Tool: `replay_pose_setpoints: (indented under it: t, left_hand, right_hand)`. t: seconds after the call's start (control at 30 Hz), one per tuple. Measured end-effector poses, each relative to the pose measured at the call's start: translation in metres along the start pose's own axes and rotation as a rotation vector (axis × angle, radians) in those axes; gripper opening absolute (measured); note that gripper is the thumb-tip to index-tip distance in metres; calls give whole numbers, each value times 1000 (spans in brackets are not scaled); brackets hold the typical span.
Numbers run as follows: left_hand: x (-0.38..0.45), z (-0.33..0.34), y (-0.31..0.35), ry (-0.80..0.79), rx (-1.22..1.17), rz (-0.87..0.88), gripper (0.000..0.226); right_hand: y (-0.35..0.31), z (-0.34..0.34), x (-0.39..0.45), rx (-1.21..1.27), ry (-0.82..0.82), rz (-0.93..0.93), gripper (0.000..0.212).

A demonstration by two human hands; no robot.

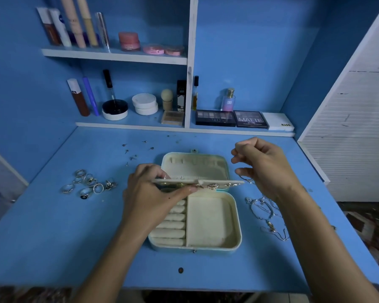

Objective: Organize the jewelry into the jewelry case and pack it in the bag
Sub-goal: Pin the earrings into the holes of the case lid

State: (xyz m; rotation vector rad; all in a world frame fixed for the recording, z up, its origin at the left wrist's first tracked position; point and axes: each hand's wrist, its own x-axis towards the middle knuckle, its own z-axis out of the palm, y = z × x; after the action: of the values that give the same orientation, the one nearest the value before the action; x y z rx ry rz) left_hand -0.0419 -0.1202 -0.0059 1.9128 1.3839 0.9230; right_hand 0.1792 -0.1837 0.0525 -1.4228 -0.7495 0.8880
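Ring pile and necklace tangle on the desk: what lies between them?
In the head view, the open jewelry case sits between the rings and the necklaces. The left hand holds its earring flap above the case.

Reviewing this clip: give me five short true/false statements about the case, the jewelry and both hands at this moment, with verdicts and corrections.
1. The jewelry case lies open on the blue desk. True.
2. The rings sit in the case's ring rolls. False: they lie in a cluster on the desk, left of the case; the ring rolls show none.
3. The left hand holds the flat earring panel over the case's hinge. True.
4. The necklaces lie left of the case. False: they lie in a tangle on the desk to its right.
5. The right hand rests flat on the desk. False: it is raised, fingers curled, pinching a thin chain.
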Motion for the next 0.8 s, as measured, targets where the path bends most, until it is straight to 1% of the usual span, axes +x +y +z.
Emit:
replay_pose_setpoints:
  t: [0.13, 0.3, 0.5, 0.63, 0.8]
  left_hand:
    - [-7, 0, -3, 10, 21, 52, 66]
    - [-12, -1, -8, 6, 3, 57, 55]
    - [-14, 0, -11, -8, 41, 30, 56]
    - [-15, 1, -12, 3, 47, 36, 54]
    - [-16, 2, -14, 0, 52, 49, 50]
  right_hand:
    - [7, 5, 1, 23, 5, 49, 19]
    - [13, 7, 2, 2, -59, 62, 13]
    - [16, 10, 2, -115, -206, 68, 9]
    - [11, 13, 3, -205, -257, 46, 8]
    - [0, 16, 5, -339, -340, 41, 12]
